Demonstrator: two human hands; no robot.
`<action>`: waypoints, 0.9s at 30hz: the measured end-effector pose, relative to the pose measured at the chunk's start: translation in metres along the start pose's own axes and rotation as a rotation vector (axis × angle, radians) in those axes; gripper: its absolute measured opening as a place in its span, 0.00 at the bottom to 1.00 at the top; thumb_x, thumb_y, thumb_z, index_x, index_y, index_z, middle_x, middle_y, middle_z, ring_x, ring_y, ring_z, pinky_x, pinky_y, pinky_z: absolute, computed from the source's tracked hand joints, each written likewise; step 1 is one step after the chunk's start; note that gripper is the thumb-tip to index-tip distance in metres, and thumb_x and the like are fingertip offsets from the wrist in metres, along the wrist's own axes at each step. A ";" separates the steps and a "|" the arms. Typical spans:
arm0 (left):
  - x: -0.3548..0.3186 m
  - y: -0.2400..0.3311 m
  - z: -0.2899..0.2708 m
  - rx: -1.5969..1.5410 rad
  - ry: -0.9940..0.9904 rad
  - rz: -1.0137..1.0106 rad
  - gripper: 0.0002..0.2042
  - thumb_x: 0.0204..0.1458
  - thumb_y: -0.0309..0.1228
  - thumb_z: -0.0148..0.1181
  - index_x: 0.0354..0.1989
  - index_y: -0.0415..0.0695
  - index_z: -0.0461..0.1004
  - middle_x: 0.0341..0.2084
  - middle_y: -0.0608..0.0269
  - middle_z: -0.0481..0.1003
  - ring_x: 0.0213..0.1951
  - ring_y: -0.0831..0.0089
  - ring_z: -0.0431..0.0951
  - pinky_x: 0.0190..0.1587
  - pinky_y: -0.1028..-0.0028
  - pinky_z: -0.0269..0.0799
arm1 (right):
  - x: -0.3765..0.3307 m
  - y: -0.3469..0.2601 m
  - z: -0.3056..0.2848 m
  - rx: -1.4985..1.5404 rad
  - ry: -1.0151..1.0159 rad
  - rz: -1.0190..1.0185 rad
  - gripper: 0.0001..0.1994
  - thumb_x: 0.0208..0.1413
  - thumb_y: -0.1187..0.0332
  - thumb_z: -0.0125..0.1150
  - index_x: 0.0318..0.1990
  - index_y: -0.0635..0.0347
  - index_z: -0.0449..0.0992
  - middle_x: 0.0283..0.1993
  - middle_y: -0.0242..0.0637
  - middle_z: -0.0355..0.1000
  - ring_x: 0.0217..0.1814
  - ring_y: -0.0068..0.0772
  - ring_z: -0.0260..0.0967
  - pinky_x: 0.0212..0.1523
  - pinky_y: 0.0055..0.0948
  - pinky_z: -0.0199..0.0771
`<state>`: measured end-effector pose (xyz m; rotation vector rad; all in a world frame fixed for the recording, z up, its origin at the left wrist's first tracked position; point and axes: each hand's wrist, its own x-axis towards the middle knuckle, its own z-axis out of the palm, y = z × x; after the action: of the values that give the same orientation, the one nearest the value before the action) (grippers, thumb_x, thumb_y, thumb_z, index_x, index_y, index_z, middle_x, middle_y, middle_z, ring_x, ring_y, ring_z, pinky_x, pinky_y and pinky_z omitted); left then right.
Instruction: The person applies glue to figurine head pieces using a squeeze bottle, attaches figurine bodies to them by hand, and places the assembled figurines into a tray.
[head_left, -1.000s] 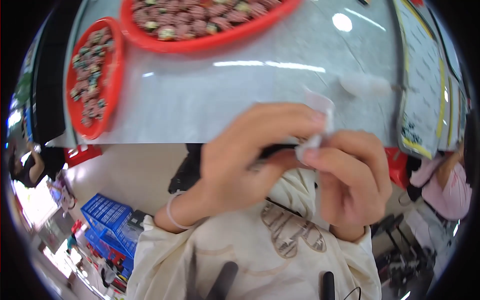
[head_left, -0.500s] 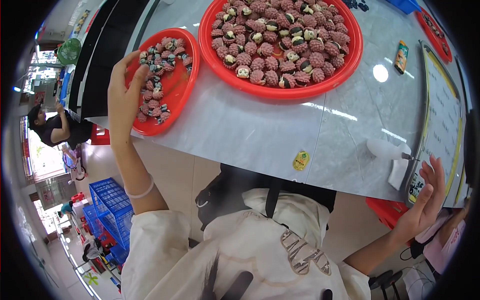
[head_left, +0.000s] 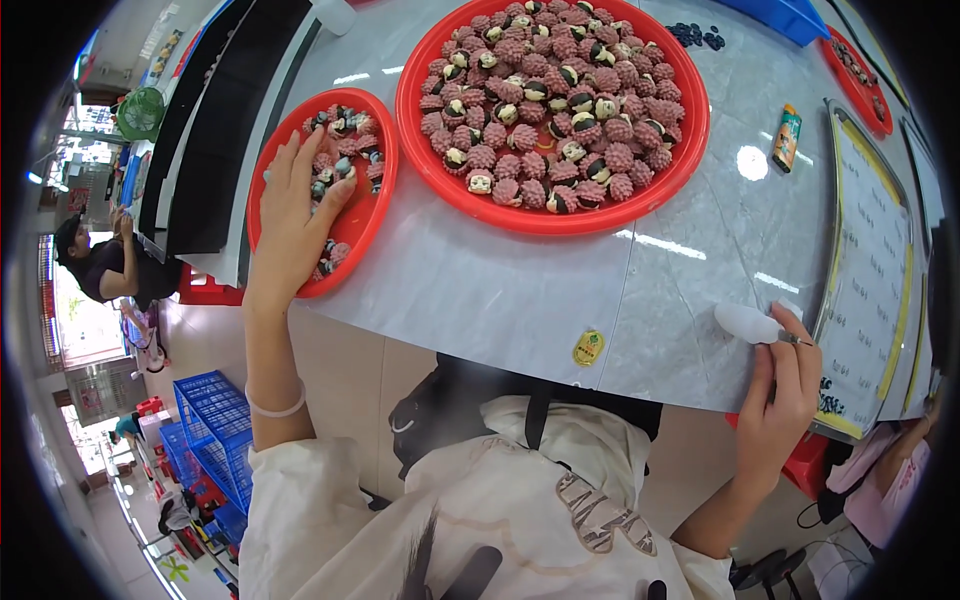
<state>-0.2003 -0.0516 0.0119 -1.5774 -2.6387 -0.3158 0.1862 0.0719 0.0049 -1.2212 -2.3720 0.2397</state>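
My left hand (head_left: pixel 292 215) lies over the smaller red tray (head_left: pixel 378 205), its fingers stretched and the thumb apart. It covers part of the small mauve bumpy figures with grey-blue bits (head_left: pixel 352 122) in that tray; no piece shows gripped. To the right, my right hand (head_left: pixel 785 390) has its thumb and fingers closed around the thin metal tip of a small white squeeze bottle (head_left: pixel 742 322), which lies on its side on the table. A large round red tray (head_left: pixel 545 220) at the far middle is full of mauve bumpy figures (head_left: pixel 520 137) with cream and black parts.
An orange-and-green tube (head_left: pixel 786 138) and a framed sheet board (head_left: pixel 868 260) lie at the right. Small black pieces (head_left: pixel 695 36) sit near a blue bin (head_left: pixel 785 15). A yellow tag (head_left: pixel 589 347) lies by the table's front edge. Another person (head_left: pixel 105 255) sits far left.
My left hand has moved further over the smaller tray. My right hand has come down and left from the air beside the board onto the bottle's tip. The view has shifted slightly.
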 end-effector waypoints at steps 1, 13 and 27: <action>0.002 0.004 0.003 0.021 0.050 0.022 0.25 0.47 0.41 0.47 0.54 0.48 0.54 0.55 0.54 0.52 0.58 0.58 0.48 0.57 0.64 0.41 | 0.003 -0.002 0.001 -0.003 -0.006 0.008 0.10 0.42 0.81 0.48 0.35 0.67 0.70 0.43 0.42 0.66 0.43 0.41 0.63 0.42 0.31 0.61; -0.023 -0.009 -0.014 -0.200 -0.131 0.069 0.27 0.45 0.44 0.49 0.55 0.53 0.54 0.57 0.55 0.47 0.59 0.58 0.44 0.58 0.62 0.38 | 0.001 0.006 0.000 0.151 0.070 0.034 0.16 0.43 0.84 0.43 0.41 0.65 0.68 0.45 0.43 0.64 0.47 0.40 0.61 0.47 0.30 0.59; 0.007 -0.020 0.005 -0.106 0.021 0.085 0.26 0.46 0.48 0.47 0.54 0.53 0.57 0.56 0.55 0.51 0.59 0.59 0.45 0.58 0.60 0.34 | 0.009 -0.009 0.005 0.062 -0.058 0.043 0.13 0.49 0.79 0.42 0.42 0.66 0.68 0.47 0.42 0.64 0.49 0.38 0.61 0.49 0.29 0.57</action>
<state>-0.2209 -0.0538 0.0054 -1.7011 -2.5703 -0.4717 0.1728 0.0743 0.0068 -1.2537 -2.3705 0.3642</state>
